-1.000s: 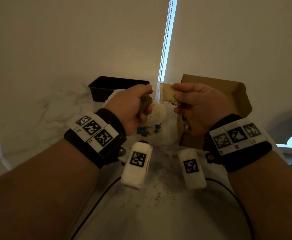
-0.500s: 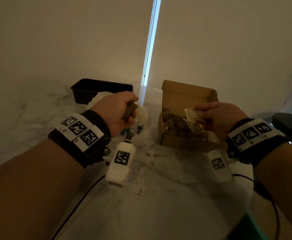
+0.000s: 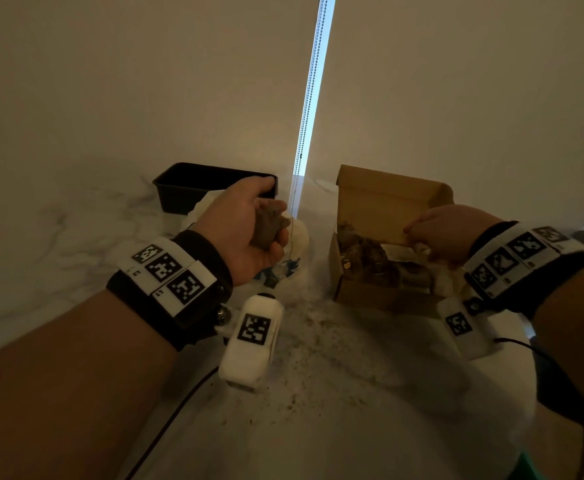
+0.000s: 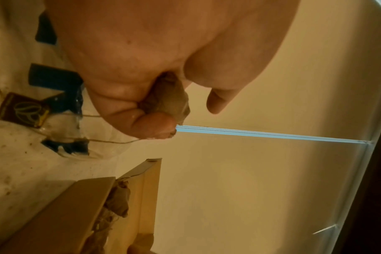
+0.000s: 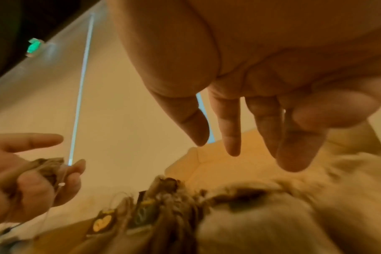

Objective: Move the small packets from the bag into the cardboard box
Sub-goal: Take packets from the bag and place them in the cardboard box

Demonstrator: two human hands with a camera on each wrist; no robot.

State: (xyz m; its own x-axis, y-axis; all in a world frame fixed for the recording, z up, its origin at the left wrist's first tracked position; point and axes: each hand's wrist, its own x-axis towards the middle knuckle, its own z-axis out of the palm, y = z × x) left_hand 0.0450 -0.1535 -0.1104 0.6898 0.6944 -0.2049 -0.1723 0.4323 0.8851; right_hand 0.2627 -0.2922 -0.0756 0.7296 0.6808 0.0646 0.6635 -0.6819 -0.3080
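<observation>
My left hand (image 3: pixel 247 233) grips a brown packet (image 3: pixel 267 226) above the clear plastic bag (image 3: pixel 300 237), which lies crumpled on the counter; a thread and a dark paper tag (image 4: pixel 22 110) hang from it. In the left wrist view the fingers (image 4: pixel 150 123) curl round the packet (image 4: pixel 168 96). The open cardboard box (image 3: pixel 390 199) stands to the right with several brown packets (image 3: pixel 370 258) inside. My right hand (image 3: pixel 442 237) hovers over the box, and its fingers (image 5: pixel 230 130) hang straight and hold nothing. A pale packet (image 3: pixel 422 250) lies in the box just below it.
A black tray (image 3: pixel 186 188) stands at the back left, behind the bag. A bead chain (image 3: pixel 309 98) hangs along the bright window slit. Brown crumbs (image 3: pixel 318 341) speckle the marble counter in front of the box. Black cables (image 3: pixel 166 420) run off both wrists.
My right hand carried the pale packet from beside my left hand over to the box and let it go there. My left hand kept its hold on the brown packet.
</observation>
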